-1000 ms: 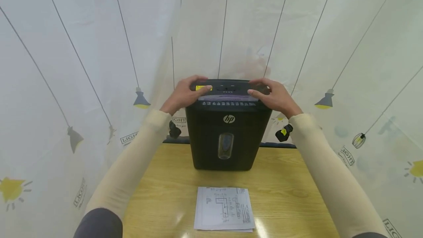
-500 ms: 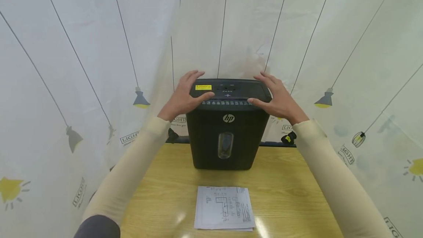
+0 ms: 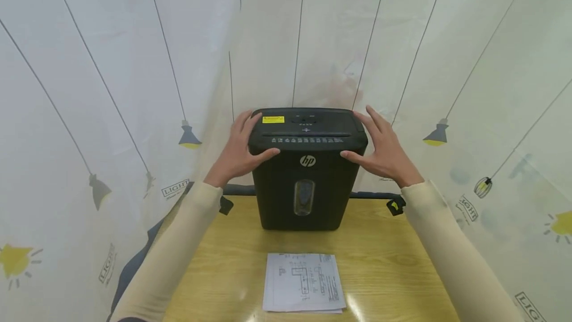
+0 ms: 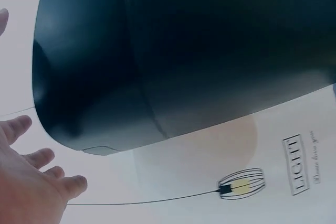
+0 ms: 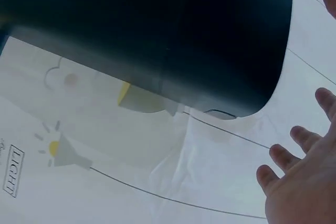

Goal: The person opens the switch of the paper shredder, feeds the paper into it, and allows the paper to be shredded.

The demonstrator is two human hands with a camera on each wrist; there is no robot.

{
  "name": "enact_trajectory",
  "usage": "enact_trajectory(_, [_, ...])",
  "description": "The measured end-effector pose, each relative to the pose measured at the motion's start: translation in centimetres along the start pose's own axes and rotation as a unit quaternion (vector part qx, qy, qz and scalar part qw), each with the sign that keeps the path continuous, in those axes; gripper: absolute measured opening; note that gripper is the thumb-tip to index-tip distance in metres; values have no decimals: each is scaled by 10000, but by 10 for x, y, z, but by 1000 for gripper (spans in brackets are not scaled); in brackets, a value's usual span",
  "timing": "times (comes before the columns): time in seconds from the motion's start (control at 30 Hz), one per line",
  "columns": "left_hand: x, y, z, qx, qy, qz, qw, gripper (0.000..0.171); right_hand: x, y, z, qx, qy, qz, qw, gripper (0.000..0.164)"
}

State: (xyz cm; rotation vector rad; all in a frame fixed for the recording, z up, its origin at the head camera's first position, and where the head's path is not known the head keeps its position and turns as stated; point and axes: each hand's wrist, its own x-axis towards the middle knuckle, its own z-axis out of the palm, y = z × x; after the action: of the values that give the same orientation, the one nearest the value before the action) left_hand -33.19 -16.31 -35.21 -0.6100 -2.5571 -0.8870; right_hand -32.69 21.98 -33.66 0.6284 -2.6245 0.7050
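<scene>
Shredder stands upright between the left hand and the right hand, arms outstretched, fingers spread

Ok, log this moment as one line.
left grip: open; right grip: open; shredder: upright on table, between grips; papers: flat, in front of shredder

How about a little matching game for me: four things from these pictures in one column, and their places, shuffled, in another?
Things:
1. papers
2. yellow label
3. left hand
4. hp logo

Places:
A. at the left side of the black machine
B. on the machine's front, above its rounded window
C. lying on the wooden table, in front of the machine
D. on the machine's top

Right pairs: 1-C, 2-D, 3-A, 4-B
</scene>
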Motion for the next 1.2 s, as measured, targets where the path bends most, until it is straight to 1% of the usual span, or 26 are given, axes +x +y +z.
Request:
enact_trajectory(0.17, [-16, -9, 8, -6, 141, -93, 9999, 105, -12, 6, 8, -40, 215, 54, 9997, 102])
enact_trajectory(0.33, [-31, -16, 18, -158, 319, -183, 9992, 108, -28, 12, 16, 16, 229, 213, 9995, 107])
enact_trajectory(0.53, [-53, -27, 31, -493, 418, -547, 9964, 108, -45, 21, 27, 92, 258, 307, 9992, 109])
enact_trajectory(0.73, [-72, -34, 45, -530, 374, -750, 9951, 108, -62, 26, 39, 208, 351, 397, 9984, 109])
enact_trajectory(0.87, [-85, -38, 56, -601, 327, -878, 9938, 107, -74, 30, 51, 176, 335, 483, 9981, 110])
enact_trajectory(1.03, [-102, -43, 73, -653, 213, -1119, 9913, 107, -89, 37, 69, 202, 149, 654, 9975, 111])
enact_trajectory(1.2, [-122, -50, 92, -681, 84, -1205, 9903, 109, -104, 41, 89, 222, -53, 853, 9961, 111])
